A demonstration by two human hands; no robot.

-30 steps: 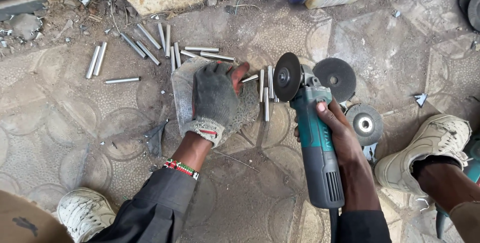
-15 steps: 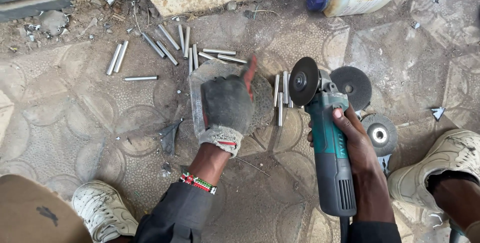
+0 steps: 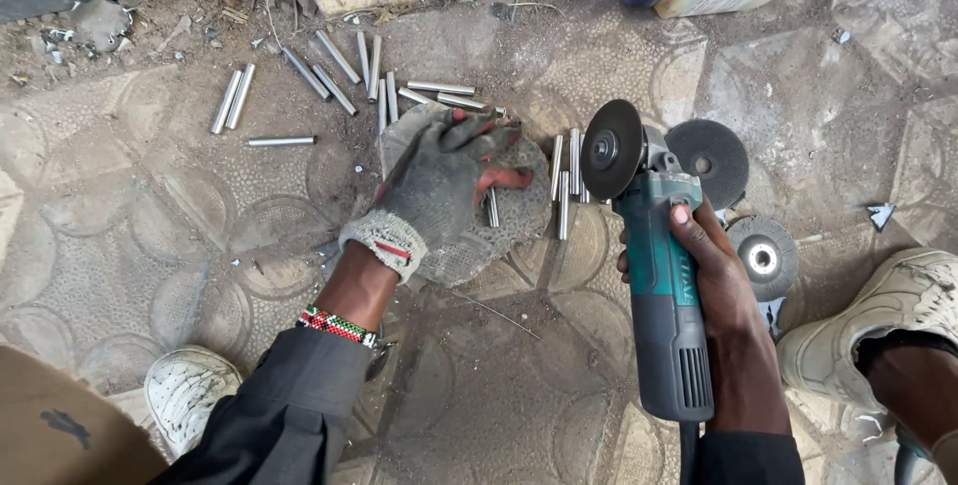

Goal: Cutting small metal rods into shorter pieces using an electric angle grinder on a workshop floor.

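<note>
Since the earlier frame our gloved left hand (image 3: 439, 181) has slid toward 1 o'clock across the flat stone (image 3: 499, 226), fingers spread and pressing down, seemingly to pin the short metal rod (image 3: 492, 208) beneath. Right hand (image 3: 709, 275) wraps closed around the teal angle grinder (image 3: 659, 275), disc (image 3: 611, 149) upright at 12 o'clock, clear of the glove. Loose cut rods (image 3: 339, 71) crowd 11 o'clock; spare discs (image 3: 711, 161) lie at 3. Open floor (image 3: 150, 236) lies at 9 o'clock.

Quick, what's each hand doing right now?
Left hand: gloved, spread flat on a stone slab.
Right hand: closed around the angle grinder.
</note>
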